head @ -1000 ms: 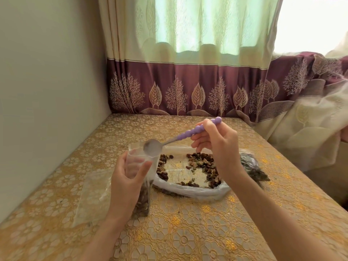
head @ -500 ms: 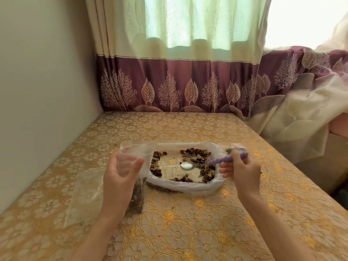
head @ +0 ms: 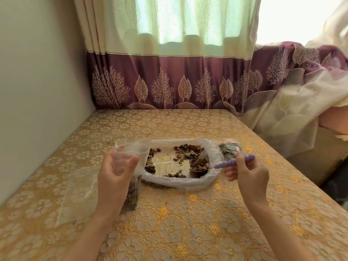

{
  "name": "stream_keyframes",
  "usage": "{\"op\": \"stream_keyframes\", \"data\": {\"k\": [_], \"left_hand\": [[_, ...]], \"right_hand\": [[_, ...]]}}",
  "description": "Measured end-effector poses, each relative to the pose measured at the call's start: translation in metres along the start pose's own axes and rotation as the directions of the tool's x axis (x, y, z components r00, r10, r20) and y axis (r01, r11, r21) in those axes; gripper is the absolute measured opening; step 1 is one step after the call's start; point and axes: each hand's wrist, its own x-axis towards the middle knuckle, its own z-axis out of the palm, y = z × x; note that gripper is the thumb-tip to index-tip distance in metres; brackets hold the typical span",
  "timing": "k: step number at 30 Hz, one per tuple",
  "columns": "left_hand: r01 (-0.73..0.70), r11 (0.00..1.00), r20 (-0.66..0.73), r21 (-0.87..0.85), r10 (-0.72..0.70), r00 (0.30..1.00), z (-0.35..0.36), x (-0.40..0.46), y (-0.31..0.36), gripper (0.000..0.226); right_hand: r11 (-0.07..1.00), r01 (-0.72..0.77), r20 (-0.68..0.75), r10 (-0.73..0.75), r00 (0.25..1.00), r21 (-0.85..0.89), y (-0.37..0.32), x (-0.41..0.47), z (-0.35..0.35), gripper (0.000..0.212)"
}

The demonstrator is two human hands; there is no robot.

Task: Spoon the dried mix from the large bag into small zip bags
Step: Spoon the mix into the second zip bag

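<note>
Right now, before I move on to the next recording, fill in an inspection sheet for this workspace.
Surface: table under a gold floral cloth.
Job's things: large bag lies open with dried mix in it; small zip bag held upright, mouth open, partly filled; purple-handled spoon with its bowl down in the mix.
Clutter: empty clear bag flat at the left; filled small bag behind the right hand.
Hands: left hand holds the zip bag; right hand grips the spoon handle.
Cables: nothing seen.
Surroundings: wall on the left, curtain behind.
</note>
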Motion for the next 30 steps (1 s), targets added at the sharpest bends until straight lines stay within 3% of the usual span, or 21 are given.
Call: {"op": "stream_keyframes", "data": {"k": [12,21,26,30], "left_hand": [[0.046,0.996,0.015,-0.071,-0.045,0.999,0.005,-0.004,0.01,0.066],[0.079,0.996,0.092,-0.04,-0.075,0.993,0.008,-0.008,0.013,0.11],[0.082,0.997,0.101,0.0,-0.081,0.992,0.008,-0.009,0.015,0.108],[0.086,0.996,0.096,0.029,-0.089,0.991,0.01,-0.009,0.013,0.088]], "right_hand": [[0.983,-0.158,-0.012,0.16,0.987,0.093,0.018,-0.002,0.005,0.025],[0.964,-0.197,0.015,0.198,0.98,0.178,0.016,-0.001,0.006,0.028],[0.957,-0.168,0.008,0.171,0.985,0.236,0.001,0.006,0.013,0.027],[0.95,-0.108,0.033,0.103,0.994,0.293,-0.026,0.013,0.022,0.03]]}}
